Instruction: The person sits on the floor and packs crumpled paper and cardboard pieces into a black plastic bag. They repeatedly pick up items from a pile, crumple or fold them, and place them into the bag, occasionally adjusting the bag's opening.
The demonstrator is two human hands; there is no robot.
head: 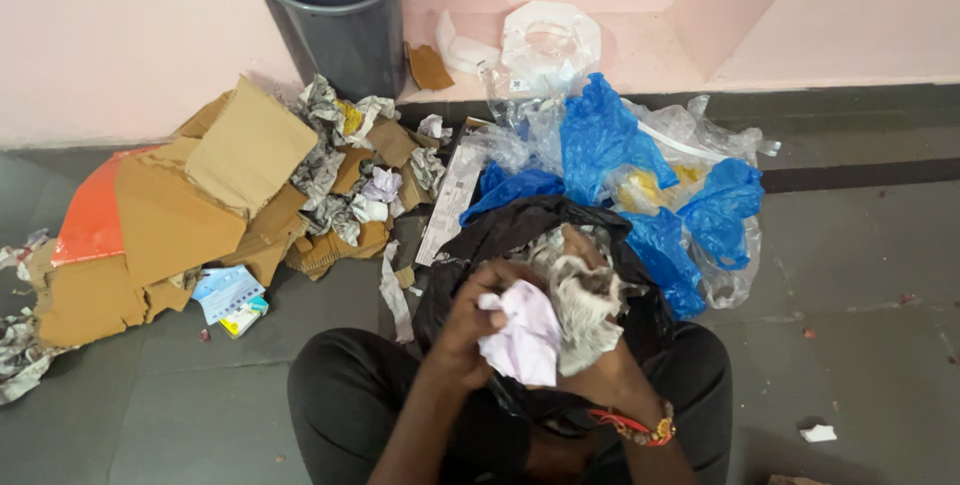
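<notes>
- Head view: the person sits on the grey floor (850,365) with a black plastic bag (500,235) open between the knees.
- The left hand (470,320) has its fingers closed around a crumpled pale pink paper (522,340), held just above the bag's mouth.
- The right hand (600,345), with a red and gold bracelet (640,430) at the wrist, has its fingers wrapped around a wad of crumpled grey-white paper (585,295), which touches the pink paper.
- Behind the bag lies a heap of blue plastic bags (610,145) and clear plastic wrap (720,275).
- To the left, torn cardboard pieces (170,215) lie over an orange sheet (90,220), with crumpled newspaper (330,160) among them.
- A dark grey bin (335,15) stands upright against the pink wall (100,35).
</notes>
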